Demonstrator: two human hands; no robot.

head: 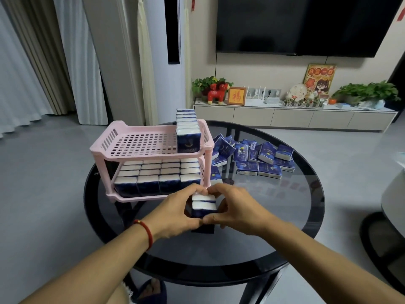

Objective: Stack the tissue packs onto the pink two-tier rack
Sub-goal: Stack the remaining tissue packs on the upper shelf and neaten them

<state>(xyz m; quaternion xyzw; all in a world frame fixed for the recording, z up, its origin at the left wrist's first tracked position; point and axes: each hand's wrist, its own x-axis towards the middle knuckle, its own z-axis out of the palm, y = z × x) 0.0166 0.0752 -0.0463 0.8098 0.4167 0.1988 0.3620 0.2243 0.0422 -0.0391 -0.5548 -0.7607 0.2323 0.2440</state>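
A pink two-tier rack point(122, 139) stands on the left part of a round dark glass table point(274, 216). Its lower tier is packed with rows of upright blue tissue packs point(153, 178). On the upper tier a single row of packs point(188, 132) stands along the right side. My left hand point(175, 211) and my right hand point(236, 209) together grip a small bunch of tissue packs point(203, 205) just in front of the rack's right corner, fingers curled round it from both sides. A loose pile of packs point(256, 159) lies to the right of the rack.
One pack point(215, 174) stands beside the rack's right leg. A TV cabinet point(295, 117) with plants and ornaments runs along the far wall under a wall-mounted television point(306, 25). A second round table edge point(392, 205) shows at the right. A slippered foot point(151, 290) is below the table's near rim.
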